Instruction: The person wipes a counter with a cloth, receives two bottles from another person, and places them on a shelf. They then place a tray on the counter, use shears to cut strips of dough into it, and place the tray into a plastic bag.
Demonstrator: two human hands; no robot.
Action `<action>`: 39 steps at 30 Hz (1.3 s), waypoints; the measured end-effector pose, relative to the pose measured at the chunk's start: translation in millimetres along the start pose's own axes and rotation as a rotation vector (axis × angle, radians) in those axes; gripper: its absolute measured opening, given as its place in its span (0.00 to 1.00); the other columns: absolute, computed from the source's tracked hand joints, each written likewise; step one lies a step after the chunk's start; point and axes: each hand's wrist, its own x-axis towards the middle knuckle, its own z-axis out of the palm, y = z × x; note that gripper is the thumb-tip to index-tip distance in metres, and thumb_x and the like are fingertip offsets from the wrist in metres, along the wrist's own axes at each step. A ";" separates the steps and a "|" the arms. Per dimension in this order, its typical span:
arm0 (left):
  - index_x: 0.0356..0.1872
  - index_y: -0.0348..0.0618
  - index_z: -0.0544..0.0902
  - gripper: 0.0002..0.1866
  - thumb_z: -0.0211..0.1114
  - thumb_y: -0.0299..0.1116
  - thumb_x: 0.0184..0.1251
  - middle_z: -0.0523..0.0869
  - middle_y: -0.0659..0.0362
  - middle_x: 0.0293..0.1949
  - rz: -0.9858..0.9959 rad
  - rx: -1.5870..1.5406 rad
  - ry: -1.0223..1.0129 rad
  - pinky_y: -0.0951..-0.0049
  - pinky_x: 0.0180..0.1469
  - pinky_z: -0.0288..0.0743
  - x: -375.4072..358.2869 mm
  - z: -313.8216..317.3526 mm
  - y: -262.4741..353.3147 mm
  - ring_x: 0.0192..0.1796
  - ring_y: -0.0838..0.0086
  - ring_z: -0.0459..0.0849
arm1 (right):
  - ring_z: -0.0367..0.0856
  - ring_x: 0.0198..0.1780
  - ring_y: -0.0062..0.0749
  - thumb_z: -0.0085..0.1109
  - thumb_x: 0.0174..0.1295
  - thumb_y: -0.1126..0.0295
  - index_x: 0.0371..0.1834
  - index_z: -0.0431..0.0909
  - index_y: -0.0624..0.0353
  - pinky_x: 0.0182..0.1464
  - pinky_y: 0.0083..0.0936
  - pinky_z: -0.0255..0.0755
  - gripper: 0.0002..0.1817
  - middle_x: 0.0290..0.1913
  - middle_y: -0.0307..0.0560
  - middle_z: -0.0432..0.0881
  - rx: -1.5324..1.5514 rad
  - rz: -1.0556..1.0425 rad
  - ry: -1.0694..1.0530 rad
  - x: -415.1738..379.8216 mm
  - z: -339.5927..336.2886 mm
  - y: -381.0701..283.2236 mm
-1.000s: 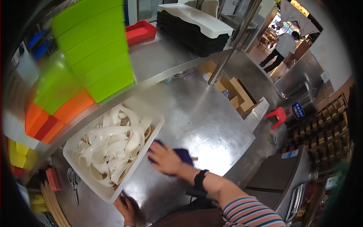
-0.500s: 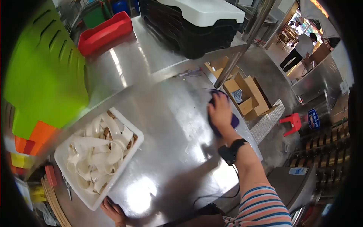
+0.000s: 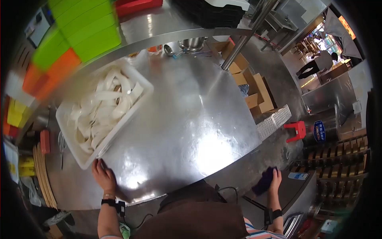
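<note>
The person's right grip (image 3: 275, 181) is closed on a dark purple cloth (image 3: 262, 184), held beyond the table's near edge, in front of a grey cabinet (image 3: 299, 188). The cloth is bunched; its longer axis slants from the fingers down to the left, its loose end pointing away from the hand.

The left grip (image 3: 104, 178) rests on the table (image 3: 179, 119), fingertips at the near corner of a white tub (image 3: 124, 126); whether they pinch its rim I cannot tell. The tub's long axis runs from lower left to upper right, one short end toward the scissors (image 3: 61, 147). Inside, broad white strips (image 3: 105, 95) curl in several directions.

Farther out, a ladle (image 3: 168, 49) lies beside a steel bowl (image 3: 191, 44) under the shelf (image 3: 149, 38).
</note>
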 end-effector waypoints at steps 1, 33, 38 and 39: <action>0.55 0.38 0.73 0.23 0.52 0.24 0.55 0.71 0.44 0.60 0.005 -0.002 -0.004 0.55 0.65 0.61 1.9 -1.4 -0.4 0.62 0.48 0.69 | 0.78 0.46 0.29 0.55 0.64 0.68 0.53 0.73 0.67 0.50 0.24 0.72 0.17 0.45 0.48 0.79 0.110 -0.044 -0.198 -4.4 19.5 -33.4; 0.58 0.39 0.72 0.23 0.49 0.27 0.60 0.70 0.47 0.63 0.041 0.083 0.005 0.55 0.65 0.60 -4.7 3.2 -3.2 0.64 0.51 0.67 | 0.57 0.71 0.47 0.62 0.51 0.56 0.57 0.73 0.51 0.65 0.50 0.56 0.28 0.67 0.50 0.64 -0.311 -1.344 -1.148 -250.5 306.6 -24.9; 0.58 0.40 0.72 0.22 0.50 0.28 0.61 0.70 0.49 0.63 0.042 0.065 -0.017 0.55 0.65 0.61 -6.9 3.8 -7.3 0.65 0.52 0.67 | 0.73 0.56 0.51 0.57 0.48 0.67 0.49 0.76 0.56 0.51 0.43 0.73 0.21 0.54 0.51 0.76 -0.503 -1.340 -0.333 -94.2 274.9 -8.8; 0.58 0.40 0.72 0.22 0.50 0.28 0.61 0.70 0.48 0.63 0.054 0.071 -0.005 0.56 0.65 0.61 -5.8 6.3 -9.4 0.64 0.52 0.67 | 0.71 0.59 0.53 0.58 0.47 0.68 0.49 0.77 0.57 0.57 0.50 0.67 0.22 0.53 0.53 0.77 -0.695 -1.180 -0.341 -50.6 243.2 -31.5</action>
